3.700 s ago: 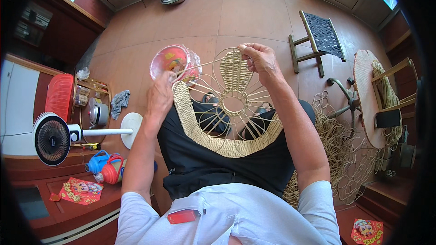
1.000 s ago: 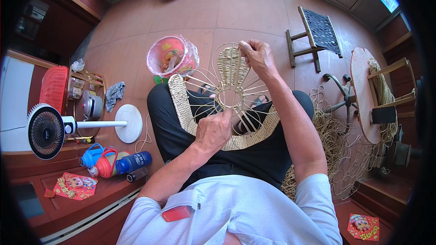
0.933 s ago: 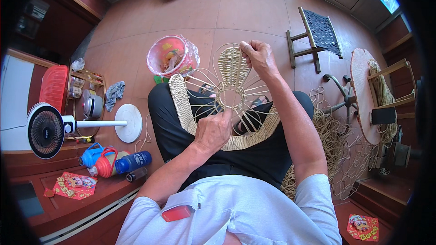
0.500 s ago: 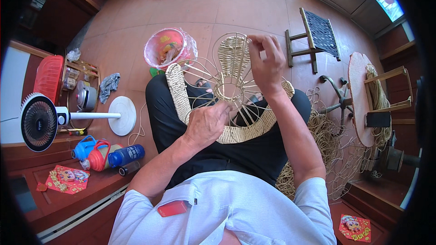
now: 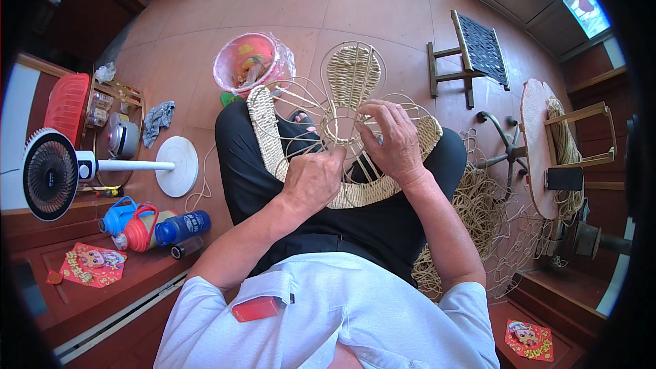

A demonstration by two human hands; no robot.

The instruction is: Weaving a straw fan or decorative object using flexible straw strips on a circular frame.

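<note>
Across my lap lies a wire frame of looped petals around a small central ring (image 5: 339, 142). Tan cord is woven densely over its far petal (image 5: 353, 76) and along a curved outer band (image 5: 258, 113); other petals are bare wire. My left hand (image 5: 309, 181) is closed on the frame at the near left side of the ring, thumb and fingers pressed together. At the ring's right side, my right hand (image 5: 393, 140) has its fingers curled in a pinch by the base of the far petal. Whatever lies between those fingertips is too small to make out.
A heap of loose tan cord (image 5: 465, 222) lies right of my leg. Beyond are a folding stool (image 5: 471, 55) and a round board (image 5: 536, 150). On the left stand a pink bucket (image 5: 229, 65), a white fan (image 5: 51, 174) and several bottles (image 5: 184, 227).
My right hand has come down and toward me from above the frame's right side to the central ring. The left hand keeps its hold.
</note>
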